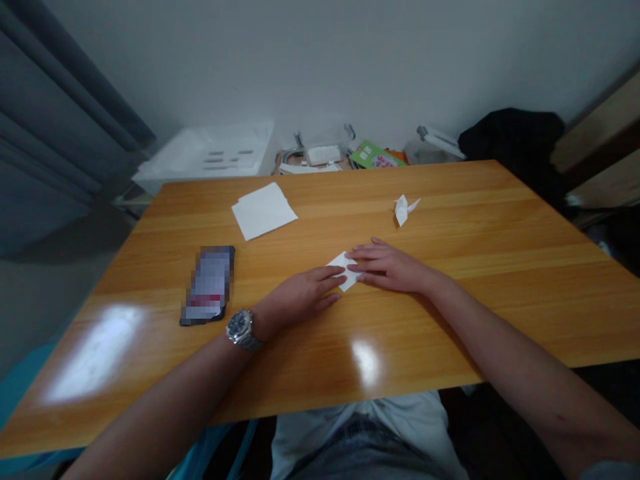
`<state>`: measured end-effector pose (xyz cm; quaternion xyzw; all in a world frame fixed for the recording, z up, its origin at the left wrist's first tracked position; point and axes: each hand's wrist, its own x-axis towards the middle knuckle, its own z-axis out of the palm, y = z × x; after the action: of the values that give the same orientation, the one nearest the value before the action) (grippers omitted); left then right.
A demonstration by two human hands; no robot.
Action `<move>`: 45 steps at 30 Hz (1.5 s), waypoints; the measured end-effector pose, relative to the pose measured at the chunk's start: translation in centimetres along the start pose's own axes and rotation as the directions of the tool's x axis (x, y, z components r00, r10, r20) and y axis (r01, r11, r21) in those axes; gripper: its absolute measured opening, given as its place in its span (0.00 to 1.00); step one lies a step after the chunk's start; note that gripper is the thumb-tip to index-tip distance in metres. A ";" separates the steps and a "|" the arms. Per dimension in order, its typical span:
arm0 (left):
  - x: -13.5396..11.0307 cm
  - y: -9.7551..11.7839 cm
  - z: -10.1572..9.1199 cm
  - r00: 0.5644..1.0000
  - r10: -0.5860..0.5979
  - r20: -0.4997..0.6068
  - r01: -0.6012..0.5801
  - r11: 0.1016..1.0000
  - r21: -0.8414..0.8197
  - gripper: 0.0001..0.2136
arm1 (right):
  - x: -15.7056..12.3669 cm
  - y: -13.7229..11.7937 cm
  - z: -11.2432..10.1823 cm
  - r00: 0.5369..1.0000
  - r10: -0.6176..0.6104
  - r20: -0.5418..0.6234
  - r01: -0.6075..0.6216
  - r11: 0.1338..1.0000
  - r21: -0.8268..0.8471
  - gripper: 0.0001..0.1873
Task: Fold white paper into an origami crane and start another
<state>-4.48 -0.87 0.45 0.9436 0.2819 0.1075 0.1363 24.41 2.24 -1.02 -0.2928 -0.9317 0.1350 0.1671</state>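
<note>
A small folded piece of white paper (pixel 344 271) lies flat on the wooden table (pixel 420 333), partly covered by both hands. My left hand (pixel 300 297) rests on the table with its fingertips on the paper's left end. My right hand (pixel 385 265) presses on the paper from the right, fingers spread slightly. A steel wristwatch (pixel 243 330) sits on my left wrist. Farther up lie a square sheet of white paper (pixel 263 210) and a white origami crane (pixel 403 209), neither touching my hands.
A phone (pixel 207 285) with a blurred screen lies left of my left hand. Beyond the table's far edge stand a white plastic drawer box (pixel 205 155), cables, a green card (pixel 375 156) and a dark cloth (pixel 515 143). A grey curtain (pixel 50 113) hangs at the left.
</note>
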 end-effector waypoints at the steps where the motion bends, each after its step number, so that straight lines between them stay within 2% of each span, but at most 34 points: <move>1: 0.0 0.0 0.0 1.000 0.011 -0.006 -0.011 1.000 0.006 0.19 | 0.0 0.0 0.0 1.000 0.003 0.002 -0.003 1.000 0.005 0.16; 9: 0.1 0.2 -0.1 1.000 0.014 -0.021 -0.014 1.000 0.011 0.20 | 0.1 0.1 0.1 1.000 0.026 0.002 -0.026 0.999 0.019 0.16; 16: 0.2 0.5 -0.1 1.000 0.020 0.009 -0.020 1.000 0.004 0.22 | 0.2 -0.2 -0.1 1.000 0.023 0.010 -0.022 1.000 -0.021 0.18; 22: 0.1 0.4 0.2 1.000 0.017 0.019 -0.018 1.000 0.020 0.23 | 0.4 -0.2 0.1 0.999 0.043 -0.034 -0.046 0.994 -0.101 0.21; 27: 0.2 0.7 0.2 1.000 0.008 0.002 -0.008 1.000 0.014 0.23 | 0.5 -0.1 0.4 0.995 0.078 -0.064 -0.082 0.994 -0.071 0.20; 36: 0.4 0.9 0.1 1.000 -0.005 0.026 0.006 1.000 -0.007 0.24 | 0.7 -0.6 0.3 0.994 0.105 0.001 -0.103 0.983 -0.153 0.22; 45: 0.3 1.0 0.2 1.000 0.003 0.007 -0.003 1.000 -0.012 0.23 | 1.3 0.0 1.8 0.969 0.219 -0.114 -0.236 0.958 -0.165 0.23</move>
<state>-3.70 -1.51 0.64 0.9436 0.2792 0.1063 0.1427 22.69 2.72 -2.32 -0.4178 -0.8912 0.0561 0.1676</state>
